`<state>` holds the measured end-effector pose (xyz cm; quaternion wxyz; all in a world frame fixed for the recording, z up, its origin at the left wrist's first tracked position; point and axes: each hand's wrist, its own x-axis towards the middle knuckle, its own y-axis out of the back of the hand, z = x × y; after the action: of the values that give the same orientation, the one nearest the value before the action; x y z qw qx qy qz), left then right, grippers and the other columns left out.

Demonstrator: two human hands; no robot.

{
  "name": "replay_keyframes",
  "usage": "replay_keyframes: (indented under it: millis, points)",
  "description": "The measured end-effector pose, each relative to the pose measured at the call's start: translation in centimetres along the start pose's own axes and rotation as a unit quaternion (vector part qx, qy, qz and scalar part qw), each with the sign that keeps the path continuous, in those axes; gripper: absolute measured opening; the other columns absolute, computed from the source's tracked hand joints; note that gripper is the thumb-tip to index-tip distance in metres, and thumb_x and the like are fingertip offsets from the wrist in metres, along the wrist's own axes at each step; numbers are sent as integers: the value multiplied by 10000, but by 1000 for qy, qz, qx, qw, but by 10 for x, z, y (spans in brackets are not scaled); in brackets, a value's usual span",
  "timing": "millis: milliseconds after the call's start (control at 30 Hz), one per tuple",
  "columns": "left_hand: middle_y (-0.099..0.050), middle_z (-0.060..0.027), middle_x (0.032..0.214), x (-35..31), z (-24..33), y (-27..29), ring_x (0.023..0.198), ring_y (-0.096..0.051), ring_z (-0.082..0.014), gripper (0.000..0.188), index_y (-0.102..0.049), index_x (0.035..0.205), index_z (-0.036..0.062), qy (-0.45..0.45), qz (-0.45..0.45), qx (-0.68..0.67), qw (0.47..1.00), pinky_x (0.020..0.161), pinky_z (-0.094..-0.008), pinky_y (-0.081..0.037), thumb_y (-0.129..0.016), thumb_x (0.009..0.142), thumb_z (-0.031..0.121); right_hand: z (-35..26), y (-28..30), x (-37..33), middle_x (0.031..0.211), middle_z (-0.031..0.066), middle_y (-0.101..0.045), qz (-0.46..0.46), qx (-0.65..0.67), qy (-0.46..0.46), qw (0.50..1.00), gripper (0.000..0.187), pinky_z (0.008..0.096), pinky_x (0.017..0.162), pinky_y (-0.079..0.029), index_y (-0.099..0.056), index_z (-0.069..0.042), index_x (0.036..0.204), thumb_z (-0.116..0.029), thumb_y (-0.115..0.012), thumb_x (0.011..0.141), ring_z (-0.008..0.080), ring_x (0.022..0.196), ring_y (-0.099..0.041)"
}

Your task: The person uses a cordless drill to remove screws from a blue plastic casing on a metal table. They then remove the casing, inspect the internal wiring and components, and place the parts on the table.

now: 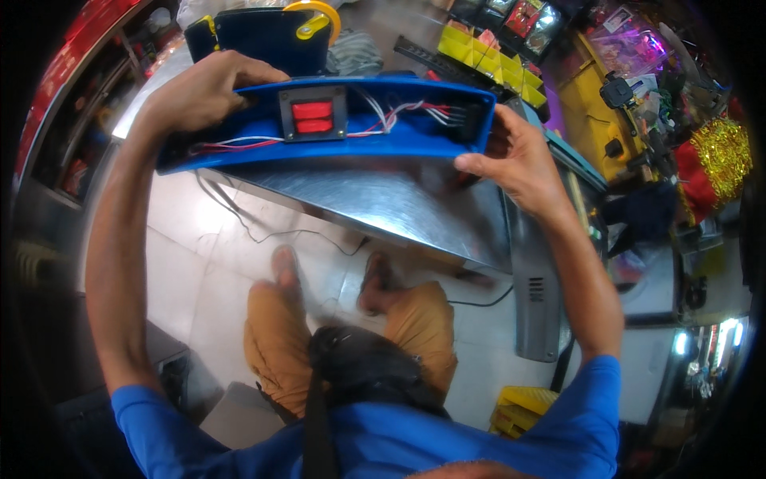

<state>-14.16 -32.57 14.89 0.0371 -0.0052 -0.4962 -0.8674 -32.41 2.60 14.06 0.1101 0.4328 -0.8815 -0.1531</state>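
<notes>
1 long blue shell (407, 146) | L grip (198, 92), R grip (519, 158) pinching edges | shiny-metal tbl (359, 199)

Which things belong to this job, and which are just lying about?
In hand: long blue plastic housing, gripped by left hand and right hand; square metal-framed red part; thin red and white wires.
Lying about: yellow plastic compartment tray; shiny gold tinsel.

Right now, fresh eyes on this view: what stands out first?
The long blue casing across the upper middle, its open side showing, held by the left hand and right hand near its ends. Inside it, left of centre, the red block pops. At far right, gold tinsel glitters.
</notes>
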Motion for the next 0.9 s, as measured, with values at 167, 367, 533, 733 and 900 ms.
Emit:
replay_keyframes:
  millis: [167, 367, 533, 733, 900]
  points:
    - [-648, -196, 1305, -6, 3, -18, 1205, -631, -325, 613, -647, 1298, 7, -3, 41, 6, 999, 1126, -396, -433, -500, 738, -196, 6, -2, -6, 1104, 104, -701, -9, -159, -13, 987, 812, 308, 819, -554, -463, 6, 1427, -15, -865, 721, 153, 955, -665]
    - [-693, -150, 1235, -34, 6, -55, 1097, -683, -285, 528, -678, 1264, 85, -21, 102, 117, 988, 1011, -374, -514, -602, 780, -114, 12, -14, -17, 1279, 237, -614, -19, -248, -33, 968, 912, 385, 962, -502, -401, 9, 1470, -88, -865, 690, 295, 1090, -641]
    - [-698, -114, 1231, -43, 5, -71, 1086, -683, -296, 529, -666, 1283, 134, -51, 139, 167, 975, 998, -390, -520, -639, 792, -60, 1, -22, -18, 1278, 292, -607, -96, -366, -31, 925, 895, 418, 1028, -464, -456, 42, 1423, -271, -882, 701, 384, 1168, -612]
    - [-576, -179, 1400, -49, -15, -50, 1281, -558, -369, 817, -496, 1474, 182, -70, 142, 88, 983, 1125, -446, -415, -788, 765, 464, 3, -29, 8, 1265, 295, -610, -144, -402, 53, 903, 1045, 446, 1028, -471, -520, 81, 1353, -629, -841, 656, 404, 1197, -599]
    - [-515, -211, 1455, -56, -148, -1, 1300, -528, -443, 1043, -472, 1484, 120, 265, 194, 89, 940, 1087, -619, -405, -488, 760, 871, 8, -45, 38, 1271, 254, -620, -238, -315, 47, 918, 1125, 459, 1026, -474, -520, 4, 1398, -665, -866, 563, 398, 1192, -606]
